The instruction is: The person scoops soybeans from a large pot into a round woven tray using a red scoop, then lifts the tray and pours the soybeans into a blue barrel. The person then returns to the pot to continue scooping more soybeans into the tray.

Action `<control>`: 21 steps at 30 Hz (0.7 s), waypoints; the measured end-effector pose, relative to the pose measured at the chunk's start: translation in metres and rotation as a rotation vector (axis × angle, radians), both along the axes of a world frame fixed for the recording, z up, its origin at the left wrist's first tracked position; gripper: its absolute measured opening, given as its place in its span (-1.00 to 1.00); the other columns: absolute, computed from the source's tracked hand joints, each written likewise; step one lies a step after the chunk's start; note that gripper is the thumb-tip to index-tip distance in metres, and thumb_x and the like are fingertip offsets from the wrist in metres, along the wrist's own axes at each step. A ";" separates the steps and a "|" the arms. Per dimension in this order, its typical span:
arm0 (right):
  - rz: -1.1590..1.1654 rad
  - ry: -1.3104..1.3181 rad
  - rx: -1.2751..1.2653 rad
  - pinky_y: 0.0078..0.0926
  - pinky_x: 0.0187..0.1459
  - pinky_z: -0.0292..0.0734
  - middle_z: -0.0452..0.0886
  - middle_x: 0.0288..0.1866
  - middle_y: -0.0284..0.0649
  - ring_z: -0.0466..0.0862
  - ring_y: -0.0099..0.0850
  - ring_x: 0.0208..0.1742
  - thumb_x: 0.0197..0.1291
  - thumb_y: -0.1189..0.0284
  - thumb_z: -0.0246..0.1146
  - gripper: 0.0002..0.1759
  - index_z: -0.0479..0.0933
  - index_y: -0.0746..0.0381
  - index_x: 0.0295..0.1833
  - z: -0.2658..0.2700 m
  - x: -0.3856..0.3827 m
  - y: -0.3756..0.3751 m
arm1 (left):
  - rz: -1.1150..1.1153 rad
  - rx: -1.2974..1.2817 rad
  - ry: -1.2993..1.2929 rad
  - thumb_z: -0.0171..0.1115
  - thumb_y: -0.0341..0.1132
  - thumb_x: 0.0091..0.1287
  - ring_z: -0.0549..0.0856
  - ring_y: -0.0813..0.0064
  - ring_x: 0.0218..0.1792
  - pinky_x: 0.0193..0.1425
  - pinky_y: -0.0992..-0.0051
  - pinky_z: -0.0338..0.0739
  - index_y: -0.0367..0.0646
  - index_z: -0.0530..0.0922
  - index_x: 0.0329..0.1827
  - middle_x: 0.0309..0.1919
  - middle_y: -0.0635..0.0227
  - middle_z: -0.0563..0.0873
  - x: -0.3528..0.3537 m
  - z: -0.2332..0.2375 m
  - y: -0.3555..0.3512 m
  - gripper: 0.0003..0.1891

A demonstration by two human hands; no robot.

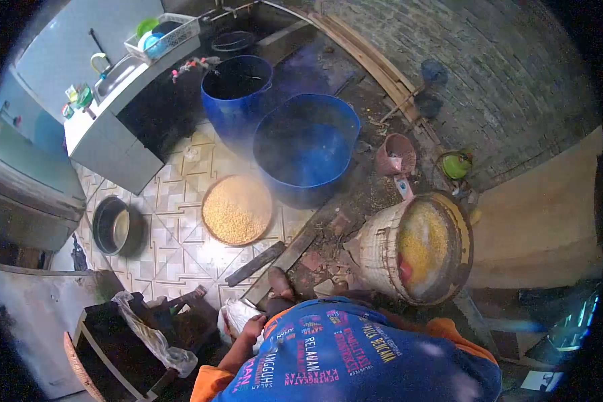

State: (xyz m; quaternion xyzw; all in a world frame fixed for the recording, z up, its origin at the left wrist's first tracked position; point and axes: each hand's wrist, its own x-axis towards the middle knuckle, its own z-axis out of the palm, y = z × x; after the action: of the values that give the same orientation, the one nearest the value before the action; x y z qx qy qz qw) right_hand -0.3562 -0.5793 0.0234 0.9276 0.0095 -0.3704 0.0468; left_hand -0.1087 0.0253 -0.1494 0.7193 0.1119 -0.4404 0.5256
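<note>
Left hand [252, 327] at white sack [236, 315] near foot [281, 283]; whether fingers grip it, cannot tell. Right hand unseen. Yellow kernels [232, 218] in round tray [236, 244], presumably keeping them off tiled floor [167, 231]; more in woven basket [380, 254], right. Dark wood [255, 263] lies between foot and tray; blue tub [306, 151] beyond.

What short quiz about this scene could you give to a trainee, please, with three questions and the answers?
1. What colour is the wide tub beside the round tray?
2. True or false: the round tray stands on the sink counter.
3. Which is nearest to the person's left hand? A) the white bundle; B) the sink; C) the dish rack.

Key: 1. Blue. 2. False: it is on the tiled floor. 3. A.
</note>
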 end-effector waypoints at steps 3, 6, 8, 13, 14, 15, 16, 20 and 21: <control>-0.097 0.029 0.003 -0.26 -0.29 0.45 0.54 -0.34 -0.15 0.55 -0.22 -0.28 0.09 0.33 -0.02 -0.76 0.51 0.16 -0.24 0.023 0.020 0.012 | 0.209 0.025 0.298 0.00 -0.14 0.27 0.48 0.58 -0.38 -0.31 0.55 0.39 -0.22 0.40 0.13 -0.28 0.31 0.63 0.015 0.023 0.006 -0.56; -0.299 0.176 -0.035 -0.18 -0.26 0.46 0.60 -0.31 -0.08 0.59 -0.13 -0.23 0.05 0.27 0.03 -0.73 0.58 0.17 -0.33 0.101 0.106 0.076 | 0.274 0.029 0.379 -0.01 -0.11 0.27 0.48 0.55 -0.42 -0.42 0.53 0.34 -0.19 0.40 0.13 -0.30 0.32 0.64 0.009 -0.012 0.014 -0.55; -0.375 0.194 0.050 -0.16 -0.25 0.47 0.62 -0.30 -0.06 0.61 -0.11 -0.22 0.05 0.25 0.05 -0.71 0.60 0.18 -0.35 0.101 0.148 0.104 | 0.306 -0.131 0.361 -0.03 -0.08 0.27 0.47 0.56 -0.44 -0.48 0.54 0.30 -0.16 0.41 0.12 -0.33 0.36 0.64 0.001 -0.040 0.021 -0.55; -0.533 0.188 0.457 -0.19 -0.25 0.48 0.62 -0.29 -0.09 0.61 -0.15 -0.24 0.06 0.25 0.05 -0.71 0.58 0.20 -0.30 -0.029 0.199 0.120 | -0.100 0.041 -0.025 -0.06 -0.08 0.29 0.51 0.55 -0.46 -0.44 0.56 0.32 -0.17 0.48 0.03 -0.42 0.39 0.62 0.026 0.017 0.010 -0.60; -0.573 0.200 0.528 -0.20 -0.25 0.48 0.62 -0.29 -0.09 0.61 -0.16 -0.24 0.07 0.25 0.05 -0.71 0.58 0.20 -0.29 -0.052 0.208 0.120 | -0.097 0.049 -0.027 -0.06 -0.08 0.29 0.51 0.55 -0.46 -0.44 0.56 0.32 -0.17 0.48 0.03 -0.42 0.39 0.62 0.027 0.013 0.011 -0.60; -0.611 0.214 0.577 -0.20 -0.25 0.48 0.62 -0.29 -0.09 0.61 -0.16 -0.25 0.07 0.25 0.05 -0.71 0.58 0.21 -0.28 -0.072 0.215 0.116 | -0.076 0.067 -0.071 -0.06 -0.07 0.30 0.55 0.51 -0.38 -0.36 0.54 0.37 -0.16 0.47 0.05 -0.36 0.34 0.63 0.028 0.017 0.009 -0.59; -0.653 0.228 0.615 -0.21 -0.26 0.48 0.62 -0.29 -0.10 0.61 -0.17 -0.25 0.07 0.25 0.05 -0.71 0.58 0.21 -0.27 -0.090 0.220 0.111 | -0.056 0.086 -0.115 -0.07 -0.07 0.31 0.58 0.47 -0.31 -0.29 0.53 0.43 -0.15 0.46 0.07 -0.30 0.30 0.64 0.029 0.020 0.010 -0.58; -0.841 0.268 0.714 -0.24 -0.26 0.49 0.62 -0.28 -0.11 0.61 -0.20 -0.26 0.09 0.26 0.05 -0.70 0.57 0.22 -0.23 -0.153 0.247 0.094 | -0.395 0.212 -0.396 -0.06 -0.06 0.31 0.46 0.33 0.13 0.17 0.50 0.33 -0.18 0.39 0.15 0.09 0.14 0.49 0.010 -0.042 0.029 -0.54; -0.887 0.273 0.727 -0.24 -0.26 0.49 0.62 -0.27 -0.12 0.61 -0.21 -0.27 0.09 0.26 0.05 -0.70 0.56 0.23 -0.22 -0.166 0.254 0.091 | -0.409 0.259 -0.453 -0.06 -0.05 0.32 0.50 0.36 0.08 0.13 0.51 0.35 -0.19 0.40 0.15 0.06 0.17 0.52 0.013 -0.043 0.024 -0.53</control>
State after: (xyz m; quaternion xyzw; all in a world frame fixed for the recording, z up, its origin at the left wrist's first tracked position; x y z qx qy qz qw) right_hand -0.1022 -0.4884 -0.1427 0.7433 -0.2472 -0.4436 -0.4353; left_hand -0.0956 0.0494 -0.1929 0.8674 -0.0995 -0.3477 0.3419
